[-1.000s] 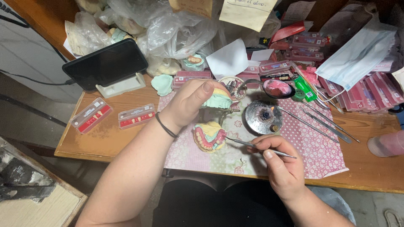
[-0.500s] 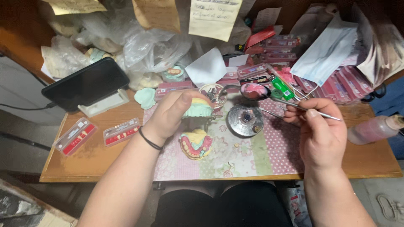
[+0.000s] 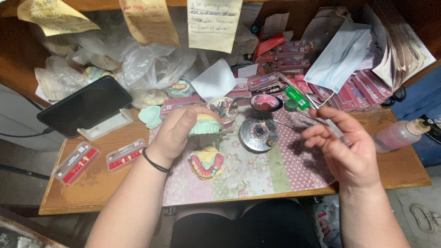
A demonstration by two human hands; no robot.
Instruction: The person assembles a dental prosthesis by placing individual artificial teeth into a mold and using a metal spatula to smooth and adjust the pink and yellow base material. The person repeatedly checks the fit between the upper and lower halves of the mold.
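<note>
- The left hand [image 3: 177, 131] is closed around a pale green dental cast [image 3: 205, 125], thumb on top and fingers underneath, holding it tilted above the mat, likely so its tooth side faces the person.
- The right hand [image 3: 344, 147] hovers at about 3 o'clock from the cast, well apart from it, palm turned inward with the fingers loosely curled. A thin metal tool [image 3: 334, 129] seems pinched between thumb and fingers, but it is blurred, so I cannot tell how firm that hold is.
- A small burner [image 3: 258, 134] with a faint flame sits between the two hands on the patterned mat [image 3: 280, 170], within reach of the tool, probably for warming its tip.
- A second cast with pink gums and teeth [image 3: 206, 164] lies on the mat at 6 o'clock from the held cast, just below it.
- At 12 o'clock from the burner stands a spoon of pink wax [image 3: 265, 103], with a small jar of bits [image 3: 222, 108] to its left.
- Two flat tooth cards [image 3: 98, 158] lie at 9 o'clock on the bare wooden table [image 3: 92, 193], beside a dark phone on a stand [image 3: 85, 105].
- A plastic bottle [image 3: 399, 134] lies at 3 o'clock from the right hand.
- Loose metal tools [image 3: 305, 120] and stacked pink boxes [image 3: 353, 92] crowd the far edge, so any reach over the flame goes through clutter.
</note>
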